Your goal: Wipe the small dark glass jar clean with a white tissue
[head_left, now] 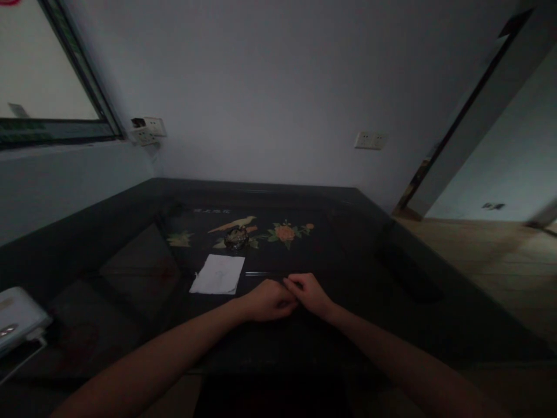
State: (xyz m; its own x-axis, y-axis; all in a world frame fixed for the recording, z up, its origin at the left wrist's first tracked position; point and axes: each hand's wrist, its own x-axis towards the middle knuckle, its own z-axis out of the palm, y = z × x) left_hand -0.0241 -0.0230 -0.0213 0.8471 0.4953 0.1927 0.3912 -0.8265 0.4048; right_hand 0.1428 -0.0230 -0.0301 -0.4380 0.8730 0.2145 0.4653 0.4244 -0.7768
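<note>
My left hand [270,300] rests on the dark glossy table [343,244], its fingers curled into a loose fist. My right hand [310,293] lies against it, fingers bent and closed, their tips touching the left hand's knuckles. I see nothing held in either hand. Just beyond my left hand lies a sheet of white paper [219,274] with faint marks and a ragged left edge. Behind the paper stands a glass ashtray [236,238], on the table's printed bird and flower pattern.
At the far left edge is a white device [20,319] with a white cable. A long dark object [409,273] lies to the right, hard to make out. A pale wall [261,104] with sockets [371,140] borders the table's back; floor shows at right.
</note>
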